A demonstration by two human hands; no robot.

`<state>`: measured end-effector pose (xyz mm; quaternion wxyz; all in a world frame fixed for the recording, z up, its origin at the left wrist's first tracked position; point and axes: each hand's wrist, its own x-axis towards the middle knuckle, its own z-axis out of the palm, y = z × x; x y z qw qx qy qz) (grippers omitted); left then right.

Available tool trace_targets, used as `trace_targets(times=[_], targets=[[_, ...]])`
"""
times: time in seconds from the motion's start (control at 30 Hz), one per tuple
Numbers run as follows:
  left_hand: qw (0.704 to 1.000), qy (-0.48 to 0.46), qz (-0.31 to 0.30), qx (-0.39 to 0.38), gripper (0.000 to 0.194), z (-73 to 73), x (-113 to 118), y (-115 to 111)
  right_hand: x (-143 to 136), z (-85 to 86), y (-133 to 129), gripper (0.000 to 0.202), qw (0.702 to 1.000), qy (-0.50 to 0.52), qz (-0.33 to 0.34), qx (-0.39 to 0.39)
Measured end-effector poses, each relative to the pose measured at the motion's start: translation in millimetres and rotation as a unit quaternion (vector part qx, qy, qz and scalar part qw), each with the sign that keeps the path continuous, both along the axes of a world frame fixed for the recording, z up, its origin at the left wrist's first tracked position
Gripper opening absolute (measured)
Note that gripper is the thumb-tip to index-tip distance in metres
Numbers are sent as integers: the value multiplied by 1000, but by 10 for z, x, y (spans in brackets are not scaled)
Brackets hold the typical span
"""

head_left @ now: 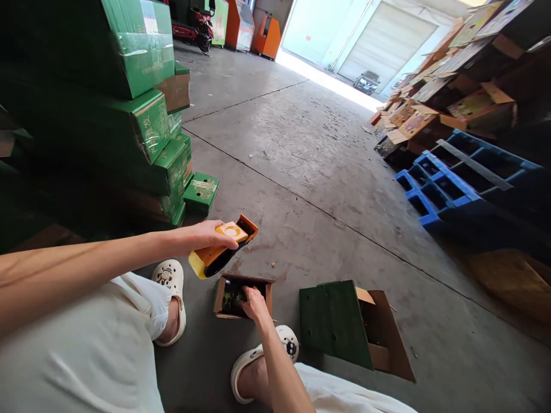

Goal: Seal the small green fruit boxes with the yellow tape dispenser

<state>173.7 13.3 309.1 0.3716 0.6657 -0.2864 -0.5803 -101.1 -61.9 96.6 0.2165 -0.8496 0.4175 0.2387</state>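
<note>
My left hand (215, 235) is closed around an orange-and-yellow object (210, 254) with black parts and a pale ring mark. Its exact kind cannot be made out. It is held in the air, above and left of a small open carton (270, 295) on the floor between my feet. My right hand (255, 303) reaches down into that carton, fingers curled at its dark, glossy contents (232, 297). Shadow and the hand itself hide what the fingertips hold. To the right of this hand lies a larger green carton (331, 318), its open brown side facing right.
Stacked green boxes (148, 123) rise at the left, with a single green box (201, 192) on the floor beside them. Blue pallets (447, 183) and piled brown cartons (415, 123) line the right. White clogs (172, 278) are on my feet. Orange machines (267, 37) stand far back.
</note>
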Motion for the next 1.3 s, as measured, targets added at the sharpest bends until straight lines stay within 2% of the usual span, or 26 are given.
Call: trace_targets(times=[0.17,0.27,0.33,0.47,0.7,0.9,0.97,1.03,1.1,1.23,1.3], targets=[[1000,-11,-1,-2,67,-31,-49,-19,-10,37,19,57,1000,-9,-7,5],[1000,-18,-18,6,69,-41,-97,-21,71,69,202,55,996,-14,-41,-72],[999,-22,-33,0,70,-56,-115,-11,159,66,349,48,994,-50,-34,-97],[998,-43,-36,5,69,-103,-143,-11,340,10,538,38,998,-45,-11,-34],[998,-49,-41,-5,66,-101,-226,28,387,10,461,30,999,-29,-45,-9],[998,-56,-23,-5,69,-127,-285,116,371,128,632,41,997,-55,-58,-2],[998,-60,-19,1,74,-163,-339,121,363,228,641,35,996,-70,-57,18],[998,-60,-27,-8,77,-211,-413,126,324,367,534,27,993,-86,-49,56],[996,-71,-39,-27,78,-266,-488,137,243,545,290,18,988,-101,-39,110],[993,-102,-42,-49,76,-344,-548,145,-54,1038,-478,23,977,-86,-42,190],[992,-111,-29,-58,76,-341,-538,121,-236,1350,-853,22,978,-65,-32,194]])
